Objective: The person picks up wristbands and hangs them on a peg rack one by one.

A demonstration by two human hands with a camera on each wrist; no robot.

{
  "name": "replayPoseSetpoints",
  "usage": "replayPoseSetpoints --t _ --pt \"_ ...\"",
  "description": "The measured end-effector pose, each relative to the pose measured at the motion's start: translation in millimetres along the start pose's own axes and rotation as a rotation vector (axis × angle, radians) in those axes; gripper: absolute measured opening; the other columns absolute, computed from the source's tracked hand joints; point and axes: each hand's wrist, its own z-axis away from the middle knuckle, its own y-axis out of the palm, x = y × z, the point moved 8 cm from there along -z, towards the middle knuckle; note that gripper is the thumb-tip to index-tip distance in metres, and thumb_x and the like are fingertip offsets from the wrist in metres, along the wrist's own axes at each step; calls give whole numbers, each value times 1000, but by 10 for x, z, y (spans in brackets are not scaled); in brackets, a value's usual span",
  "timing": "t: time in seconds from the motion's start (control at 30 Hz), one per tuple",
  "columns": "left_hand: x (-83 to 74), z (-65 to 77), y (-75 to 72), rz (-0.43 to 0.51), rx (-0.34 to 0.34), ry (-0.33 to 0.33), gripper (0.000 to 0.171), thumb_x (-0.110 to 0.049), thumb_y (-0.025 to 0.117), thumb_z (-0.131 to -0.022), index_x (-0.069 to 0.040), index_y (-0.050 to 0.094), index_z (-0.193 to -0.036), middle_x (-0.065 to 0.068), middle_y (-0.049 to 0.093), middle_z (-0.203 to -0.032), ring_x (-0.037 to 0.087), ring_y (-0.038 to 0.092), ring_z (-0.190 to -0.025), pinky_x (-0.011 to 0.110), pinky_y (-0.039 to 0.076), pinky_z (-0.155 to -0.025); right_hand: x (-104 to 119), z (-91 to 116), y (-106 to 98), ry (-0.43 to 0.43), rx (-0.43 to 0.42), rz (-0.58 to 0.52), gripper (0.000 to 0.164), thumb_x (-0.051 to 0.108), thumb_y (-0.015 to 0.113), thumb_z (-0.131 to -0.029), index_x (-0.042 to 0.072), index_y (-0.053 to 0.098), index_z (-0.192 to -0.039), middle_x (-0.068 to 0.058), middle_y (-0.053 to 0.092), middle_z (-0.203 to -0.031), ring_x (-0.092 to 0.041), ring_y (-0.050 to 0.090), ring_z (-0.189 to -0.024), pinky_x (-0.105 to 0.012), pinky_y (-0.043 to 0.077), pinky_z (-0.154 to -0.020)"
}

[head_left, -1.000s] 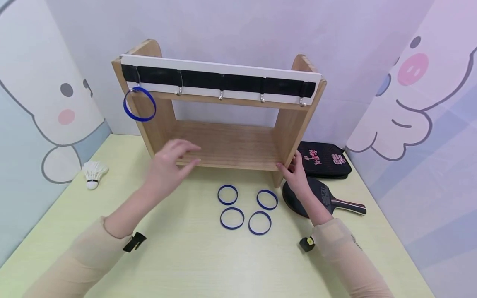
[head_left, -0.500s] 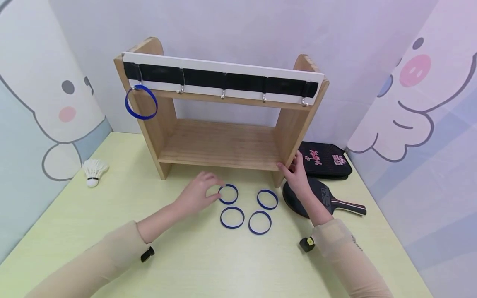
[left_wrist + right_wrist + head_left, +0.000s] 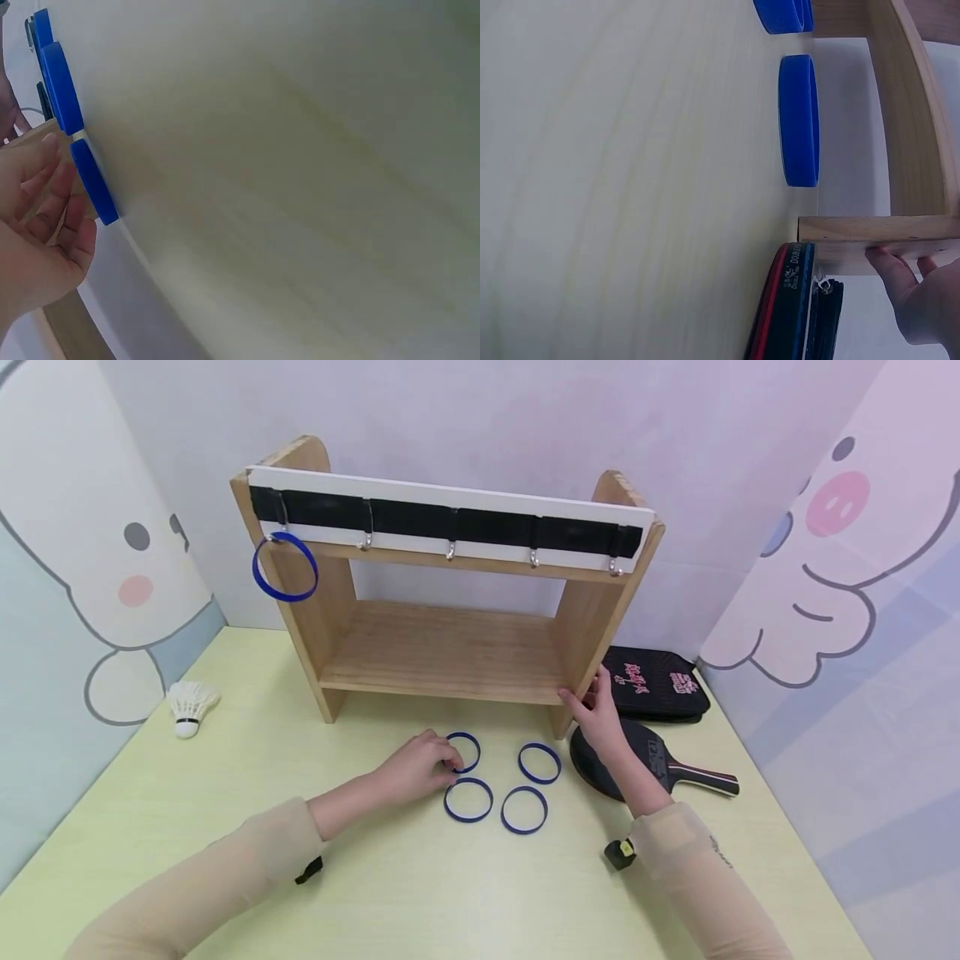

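My left hand (image 3: 417, 768) is at the left side of a blue ring (image 3: 479, 753) lying flat on the table. Its fingers are bent and the fingertips overlap the ring's edge; in the left wrist view a gap shows between thumb and fingers, beside the nearest ring (image 3: 94, 182). My right hand (image 3: 597, 718) grips the right side panel of a wooden shelf (image 3: 442, 652), thumb at the front and fingers round the outside. Another blue ring (image 3: 296, 598) hangs from the leftmost hook of the white hook board (image 3: 450, 487). Several more blue rings (image 3: 468, 821) lie close by on the table.
Right of the shelf lie a black table tennis paddle (image 3: 637, 747) and a black case (image 3: 652, 685). A shuttlecock (image 3: 189, 706) sits at the far left of the table (image 3: 450, 893). Several hooks on the board bear no ring.
My left hand has come down from in front of the shelf, moving right to the upper-left ring on the table, its fingers bending more. The right hand has stayed on the shelf.
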Motion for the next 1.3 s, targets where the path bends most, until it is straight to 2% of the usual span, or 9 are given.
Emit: replayPoseSetpoints --t 0.2,0.4,0.73,0.87,1.0,1.1,1.3 --pt "34 -19 66 28 51 -14 10 -12 75 -80 -11 72 -89 -6 67 -81 12 54 -82 31 46 -79 29 5 12 -3 4 -16 70 29 60 -93 32 14 -145 -16 29 -142 -39 42 -125 -63 39 -96" --pt "59 -30 125 58 82 -44 5 -12 74 -81 -12 73 -85 -7 68 -79 9 56 -76 27 46 -75 252 84 43 13 26 -41 69 16 57 -94 22 13 -147 -22 27 -142 -42 40 -124 -63 38 -96" --pt "48 -41 142 79 118 -89 3 -12 74 -80 -12 71 -79 -9 64 -72 5 53 -68 22 46 -68 289 104 36 20 29 -25 69 17 56 -95 21 11 -147 -22 25 -143 -42 39 -126 -64 37 -97" --pt "47 -38 154 72 126 -89 9 -11 72 -81 -16 68 -74 -11 60 -68 4 50 -64 21 45 -67 152 53 32 18 26 -37 70 19 58 -94 24 12 -147 -20 26 -144 -42 39 -126 -64 37 -97" --pt "22 -39 147 74 124 -64 12 -10 71 -80 -17 66 -71 -13 58 -65 3 49 -61 23 44 -70 21 9 21 14 13 -21 70 27 60 -93 32 14 -145 -15 27 -144 -38 39 -127 -62 38 -97" --pt "0 -41 121 95 131 -58 12 -9 71 -80 -17 65 -71 -13 58 -65 3 50 -62 23 45 -68 10 -2 16 -7 5 -8 69 31 60 -93 35 14 -145 -14 27 -144 -38 40 -127 -62 38 -97" --pt "-30 -32 64 148 165 -91 10 -10 68 -82 -16 65 -75 -12 61 -73 5 56 -72 18 49 -64 13 -3 11 -17 3 -5 69 33 61 -92 39 15 -143 -13 27 -144 -37 40 -126 -63 39 -96"
